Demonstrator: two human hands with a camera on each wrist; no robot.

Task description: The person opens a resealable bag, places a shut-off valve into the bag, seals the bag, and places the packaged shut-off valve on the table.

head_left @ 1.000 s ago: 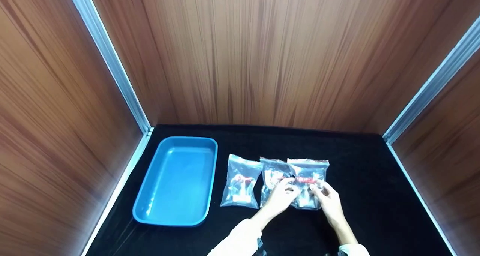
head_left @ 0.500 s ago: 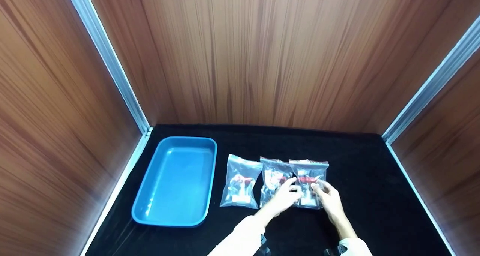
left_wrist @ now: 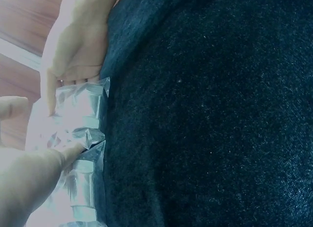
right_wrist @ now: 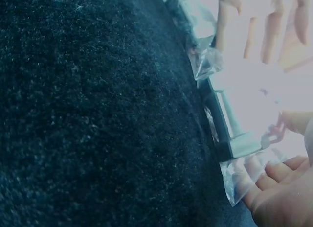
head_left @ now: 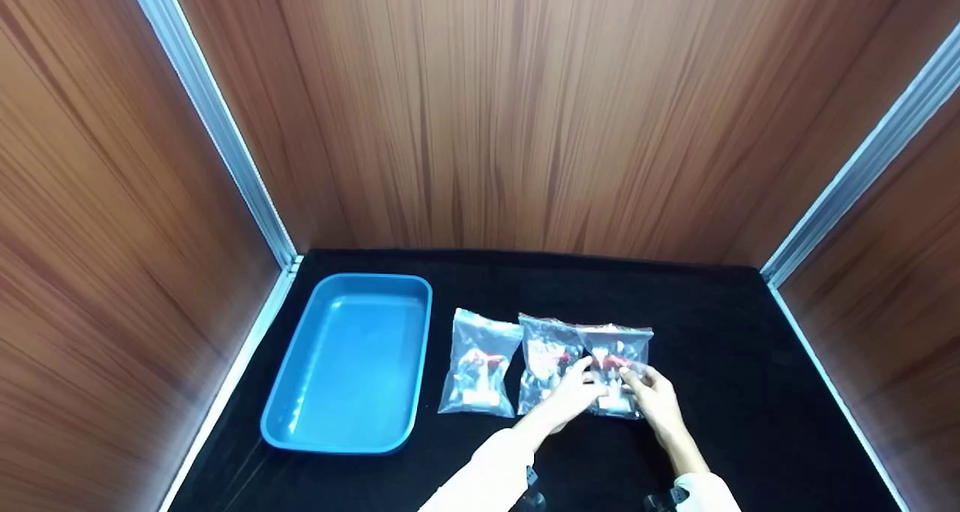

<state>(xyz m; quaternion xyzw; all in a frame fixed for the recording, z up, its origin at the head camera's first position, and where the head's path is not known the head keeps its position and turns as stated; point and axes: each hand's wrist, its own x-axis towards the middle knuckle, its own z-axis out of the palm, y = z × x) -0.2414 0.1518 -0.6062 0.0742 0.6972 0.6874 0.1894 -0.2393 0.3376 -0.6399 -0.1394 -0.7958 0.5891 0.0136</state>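
Three clear zip bags lie in a row on the black cloth, each with a whitish fitting and a red part inside: the left bag [head_left: 480, 366], the middle bag [head_left: 551, 341] and the right bag [head_left: 616, 339]. My left hand [head_left: 574, 393] reaches across the lower middle bag and touches the right bag's left side with fairly straight fingers. In the left wrist view, its thumb [left_wrist: 46, 170] points to where two bags meet. My right hand [head_left: 657, 405] pinches the right bag's right side. Its thumb lies over the plastic, and curled fingers [right_wrist: 274, 180] show at the edge.
A blue tray [head_left: 268, 414] with a raised rim stands left of the bags, with bare floor inside. Wood-grain panels [head_left: 480, 122] enclose the black cloth [head_left: 735, 362] at the back and both sides, with metal strips at the corners.
The right bag's top edge has come slightly down toward me, and its red part has tilted. Both hands have stayed at that bag with small shifts; the other bags lie as before.
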